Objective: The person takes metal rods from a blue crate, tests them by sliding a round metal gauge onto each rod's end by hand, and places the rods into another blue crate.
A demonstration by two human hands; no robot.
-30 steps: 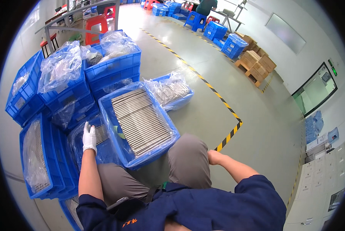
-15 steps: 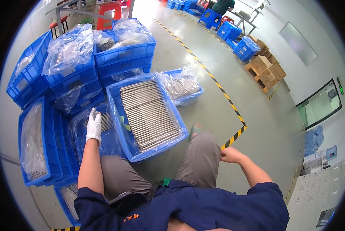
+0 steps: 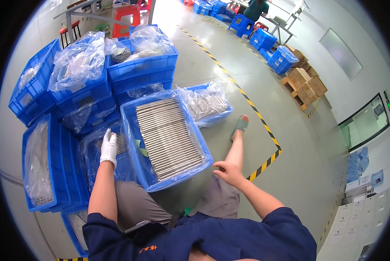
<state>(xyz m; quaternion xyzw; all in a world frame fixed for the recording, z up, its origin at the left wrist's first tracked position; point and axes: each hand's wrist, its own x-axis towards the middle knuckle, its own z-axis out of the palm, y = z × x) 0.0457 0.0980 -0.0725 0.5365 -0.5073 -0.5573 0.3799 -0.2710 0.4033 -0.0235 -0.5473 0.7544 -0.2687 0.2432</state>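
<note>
My left hand, in a white glove with bare fingertips, reaches over a plastic-lined blue crate. Its fingers are stretched out beside a short layer of metal rods, and nothing shows in its grip. To the right, a tilted blue crate lined with clear film holds rows of thin metal rods. A yellow-green slip lies at the rods' left side. My bare right hand hovers by my right knee, near that crate's corner. Its fingers are loosely bent and apart, with nothing visible in them.
Stacked blue crates with plastic bags stand behind and left. Another crate holds film-wrapped metal parts. Black-and-yellow tape marks the floor at right. Farther off are cartons on a pallet and a seated person.
My right hand has moved left from the side of my knee toward the crate. My right leg has shifted, and its bare calf and sandal now show. My left hand has barely moved.
</note>
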